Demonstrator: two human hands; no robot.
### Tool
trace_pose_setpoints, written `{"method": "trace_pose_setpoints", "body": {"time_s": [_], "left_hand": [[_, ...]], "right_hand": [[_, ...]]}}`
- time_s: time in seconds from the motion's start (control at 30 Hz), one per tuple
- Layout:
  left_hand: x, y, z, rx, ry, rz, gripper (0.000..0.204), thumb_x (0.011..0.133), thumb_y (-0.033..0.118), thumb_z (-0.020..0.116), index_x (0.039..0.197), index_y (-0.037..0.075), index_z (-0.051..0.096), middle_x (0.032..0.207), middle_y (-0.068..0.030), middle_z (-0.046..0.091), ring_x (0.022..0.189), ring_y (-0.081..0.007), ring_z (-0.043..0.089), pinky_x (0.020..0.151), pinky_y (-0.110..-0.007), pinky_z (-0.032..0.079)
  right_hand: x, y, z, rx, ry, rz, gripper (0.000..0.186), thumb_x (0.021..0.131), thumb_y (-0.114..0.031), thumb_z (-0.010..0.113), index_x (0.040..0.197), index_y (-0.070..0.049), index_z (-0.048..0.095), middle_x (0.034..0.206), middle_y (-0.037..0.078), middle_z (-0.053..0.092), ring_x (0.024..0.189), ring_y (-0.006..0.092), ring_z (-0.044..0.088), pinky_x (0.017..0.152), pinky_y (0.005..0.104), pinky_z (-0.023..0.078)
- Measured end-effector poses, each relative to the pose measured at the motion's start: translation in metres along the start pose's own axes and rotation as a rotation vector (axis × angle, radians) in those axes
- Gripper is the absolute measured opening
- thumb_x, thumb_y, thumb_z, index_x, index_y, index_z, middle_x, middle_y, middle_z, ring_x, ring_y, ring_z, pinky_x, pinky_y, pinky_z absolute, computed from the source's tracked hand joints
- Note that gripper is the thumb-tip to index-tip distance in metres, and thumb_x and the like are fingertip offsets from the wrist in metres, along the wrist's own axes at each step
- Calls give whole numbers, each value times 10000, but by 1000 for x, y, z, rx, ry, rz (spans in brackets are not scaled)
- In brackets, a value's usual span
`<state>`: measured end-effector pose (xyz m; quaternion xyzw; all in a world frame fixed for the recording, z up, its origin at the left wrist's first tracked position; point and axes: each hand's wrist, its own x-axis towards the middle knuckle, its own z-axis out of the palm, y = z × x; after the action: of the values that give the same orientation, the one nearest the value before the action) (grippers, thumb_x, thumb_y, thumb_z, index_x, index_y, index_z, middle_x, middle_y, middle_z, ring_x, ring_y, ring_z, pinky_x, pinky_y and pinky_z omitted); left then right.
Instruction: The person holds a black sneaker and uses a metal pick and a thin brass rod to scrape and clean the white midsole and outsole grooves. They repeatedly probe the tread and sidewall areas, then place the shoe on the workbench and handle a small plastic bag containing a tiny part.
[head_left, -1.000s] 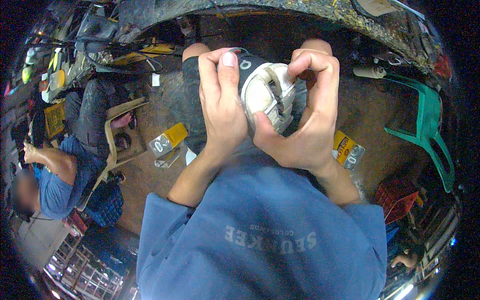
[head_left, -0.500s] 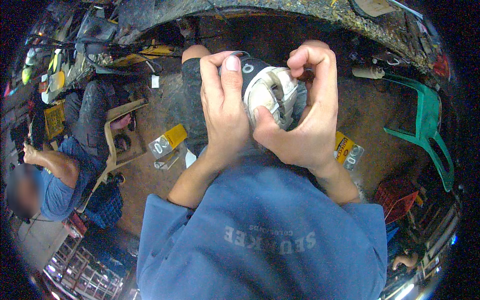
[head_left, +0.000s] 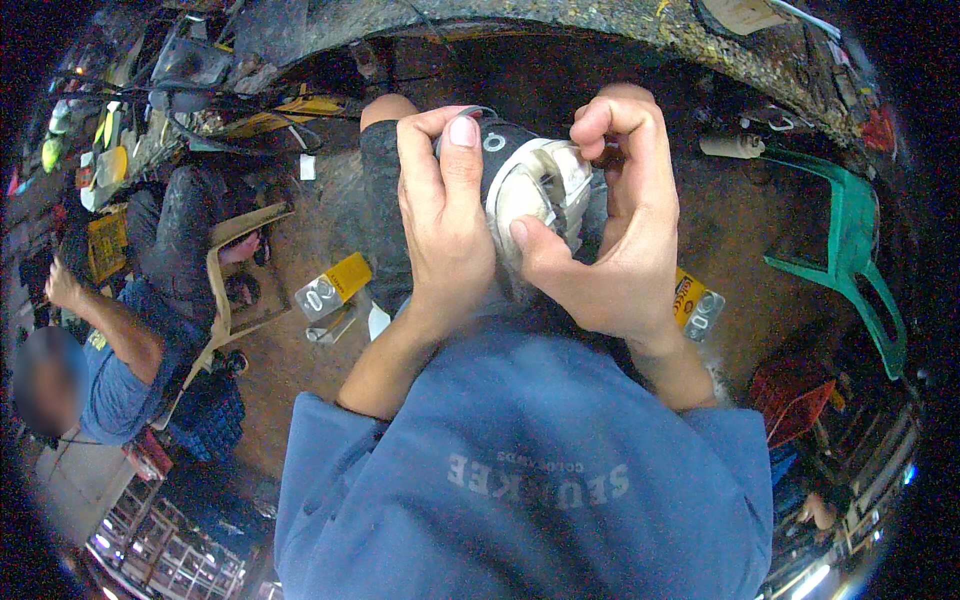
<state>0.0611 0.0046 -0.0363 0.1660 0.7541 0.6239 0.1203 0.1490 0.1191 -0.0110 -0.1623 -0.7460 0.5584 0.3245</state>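
Observation:
Between my hands is what looks like a shoe [head_left: 528, 190], with a black fabric part, a pale metal-ringed eyelet and a worn white part with a dark groove. My left hand [head_left: 445, 215] grips its black side, the thumb lying along the top and the fingers wrapped underneath. On the other side, my right hand [head_left: 625, 235] curls round the white part. The right thumb rests against the near white surface, while the bent fingers meet its far right edge. What the right fingertips pinch, if anything, is too small to see.
A worn workbench [head_left: 560, 18] curves across the far side. At right stands a green plastic chair frame [head_left: 845, 215], with a red crate [head_left: 790, 390] nearer. Yellow-and-clear packets [head_left: 335, 285] lie on the floor. A person in blue [head_left: 130, 350] sits at left beside a beige chair [head_left: 222, 270].
Both hands keep their hold on the shoe; the right thumb and the shoe shift slightly. The person at left has moved a forearm.

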Motion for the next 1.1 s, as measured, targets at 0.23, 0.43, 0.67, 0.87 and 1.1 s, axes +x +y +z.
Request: {"method": "trace_pose_setpoints", "body": {"time_s": [0.23,0.43,0.67,0.87,1.1], "left_hand": [[-1,1,2,-17,-2,-65,316,1190,291,518,1240,-5,617,1108,-177,707,1008,-264,658,931,-419,524],[-6,4,3,-27,-20,-73,302,1182,278,527,1245,-6,607,1082,-185,705,978,-272,661,909,-425,526],[-4,4,3,9,-33,-15,300,1179,273,529,1239,-11,604,1070,-188,702,971,-279,661,904,-428,525],[-7,7,3,37,-40,-37,296,1178,271,531,1223,-14,602,1079,-196,708,983,-290,664,913,-430,527],[-5,1,5,-22,-37,-43,307,1180,284,532,1219,-11,606,1081,-193,702,984,-295,662,918,-435,526]], "right_hand": [[2,-4,-4,-90,-28,13,576,687,-56,803,1195,-52,532,1046,76,511,943,199,541,863,335,512],[3,-3,-2,-125,6,17,576,666,-70,803,1177,-54,537,1028,76,515,928,208,529,839,342,511],[2,0,-2,-102,16,49,532,675,-75,793,1141,-52,539,1005,74,508,883,209,511,802,342,505],[2,-2,-2,58,-21,175,521,669,-62,750,1131,-62,507,1108,25,406,977,127,381,911,258,383],[3,1,-7,203,-47,250,452,740,-64,774,1138,-55,561,1049,16,498,941,127,483,843,273,458]]}}
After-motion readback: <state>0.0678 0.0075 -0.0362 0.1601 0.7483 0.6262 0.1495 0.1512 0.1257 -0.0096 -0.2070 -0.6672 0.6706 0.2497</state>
